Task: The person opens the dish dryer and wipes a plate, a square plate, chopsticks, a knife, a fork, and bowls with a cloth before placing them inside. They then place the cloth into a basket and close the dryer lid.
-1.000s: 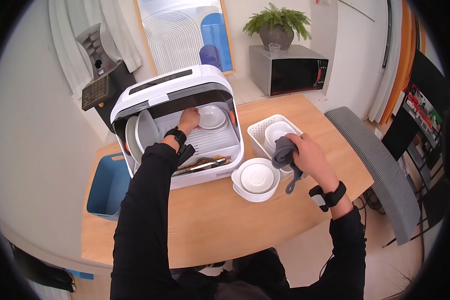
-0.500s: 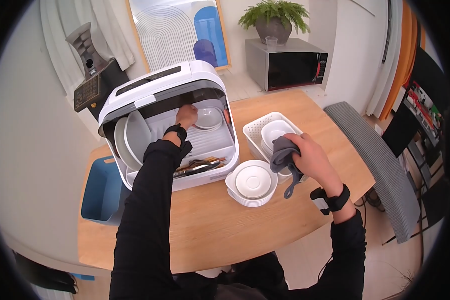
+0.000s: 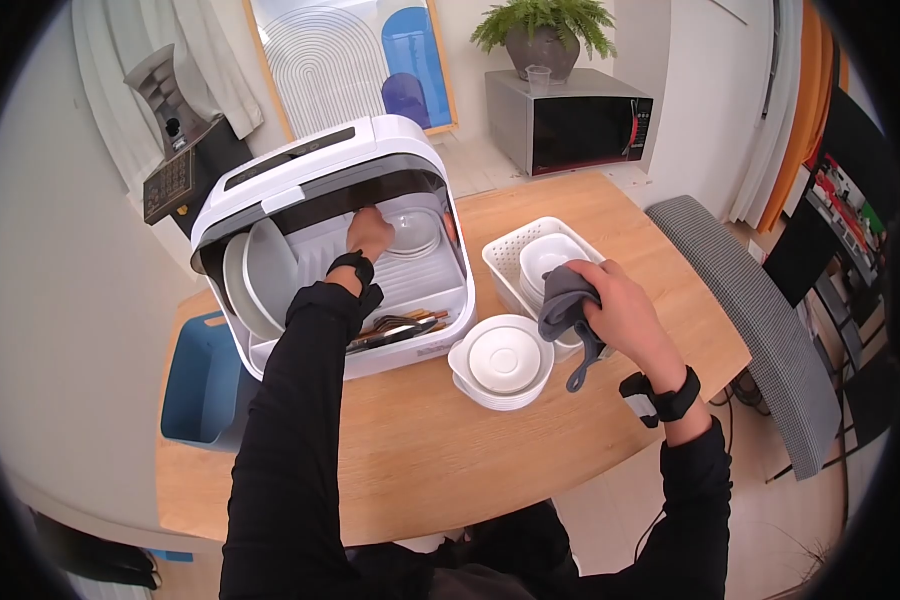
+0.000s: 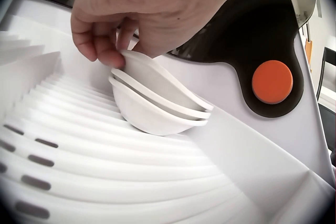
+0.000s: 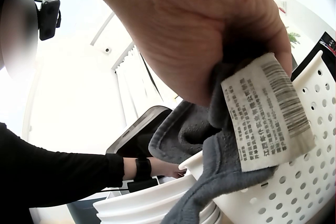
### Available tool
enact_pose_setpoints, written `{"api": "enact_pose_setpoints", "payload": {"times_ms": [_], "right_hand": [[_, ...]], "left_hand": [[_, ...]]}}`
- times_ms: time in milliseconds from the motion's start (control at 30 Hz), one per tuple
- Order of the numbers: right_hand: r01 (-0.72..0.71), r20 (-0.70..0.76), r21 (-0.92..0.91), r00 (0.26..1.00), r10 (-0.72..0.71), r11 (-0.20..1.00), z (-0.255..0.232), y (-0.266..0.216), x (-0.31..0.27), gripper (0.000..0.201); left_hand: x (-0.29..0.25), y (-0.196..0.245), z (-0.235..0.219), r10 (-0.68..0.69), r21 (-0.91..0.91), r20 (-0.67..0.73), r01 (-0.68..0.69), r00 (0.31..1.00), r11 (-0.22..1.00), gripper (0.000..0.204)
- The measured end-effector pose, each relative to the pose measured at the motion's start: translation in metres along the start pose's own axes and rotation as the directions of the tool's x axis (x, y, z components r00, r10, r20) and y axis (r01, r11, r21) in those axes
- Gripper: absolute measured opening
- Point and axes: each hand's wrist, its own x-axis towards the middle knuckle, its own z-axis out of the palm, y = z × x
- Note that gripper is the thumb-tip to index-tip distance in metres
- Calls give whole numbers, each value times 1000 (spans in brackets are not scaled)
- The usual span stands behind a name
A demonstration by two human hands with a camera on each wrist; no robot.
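While the left hand (image 3: 370, 235) is leaning into the white cabinet (image 3: 400, 135), its fingers are pinching the rim of the innermost small dish (image 4: 157, 79). Item: two nested dishes (image 4: 144, 111), lying directly beneath it and tilting on the ribbed rack (image 4: 121, 166); in the head view, all three are sitting at three o'clock from that hand. Handling, as judged: the rim pinch is calling for light pressure, the edges are needing slow alignment so as not to knock, and the knuckles are wanting clearance from the neighbouring rims. Item: large plates (image 3: 272, 270), standing on edge between eight and nine o'clock, needing clearance from the sleeve. Item: utensils (image 3: 405, 328), lying between five and six. Item: right hand (image 3: 625, 310), gripping a bunched grey cloth (image 3: 562, 300); the loose tail is hanging near a bowl stack (image 3: 503, 360), so a more gathered hold is seeming wiser. Item: perforated basket (image 3: 510, 238), standing between nine and ten o'clock from the right hand, holding white bowls (image 3: 550, 255).
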Motion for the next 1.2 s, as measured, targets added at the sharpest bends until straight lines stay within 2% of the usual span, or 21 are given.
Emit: {"api": "enact_pose_setpoints", "payload": {"times_ms": [67,167,267,367,467,567,667,767,833,900,967,1067,1167,1200], "right_hand": [[-9,8,-8,1000,9,1000,-1,-1,1,44],[3,-2,-23,1000,-3,1000,0,0,0,44],[-3,-13,-22,1000,3,1000,0,-1,-1,44],[6,-8,-29,1000,-7,1000,-2,-3,-2,43],[39,10,-58,999,-39,998,-5,-6,-2,44],[121,-15,-58,992,-123,991,-4,-5,4,45],[54,5,-56,999,-54,997,-6,-7,7,45],[32,8,-24,999,-32,999,-5,-1,7,44],[46,5,-21,999,-46,999,-5,0,7,44],[59,7,-20,998,-59,998,-4,-3,7,44],[58,-2,-30,998,-59,998,-4,-3,5,44],[58,-21,-40,998,-59,997,-4,-3,3,45],[68,-76,-26,995,-70,997,-2,-1,-1,45],[70,-84,-29,994,-72,997,-1,1,-2,46]], "left_hand": [[15,-12,17,-36,9,-13,36,999,999,36],[4,-5,6,45,-19,28,-44,999,999,41],[-4,-1,-5,130,34,128,-136,983,990,39],[-8,-1,-7,165,26,128,-169,978,985,40],[-16,4,-7,165,53,134,-173,977,983,42],[-17,0,-9,245,38,197,-257,949,966,44],[-33,12,-18,151,11,149,-155,977,988,39],[-73,42,-46,191,13,104,-193,976,981,26],[-107,74,-71,273,45,197,-287,942,957,20],[-134,100,-78,401,-5,220,-410,889,912,18],[-139,117,-61,597,-59,161,-596,786,801,15],[-140,147,-40,727,-147,62,-714,684,684,16],[-131,165,-8,666,-72,-23,-665,746,743,20],[-128,173,-11,578,-19,148,-583,802,813,26]]}}
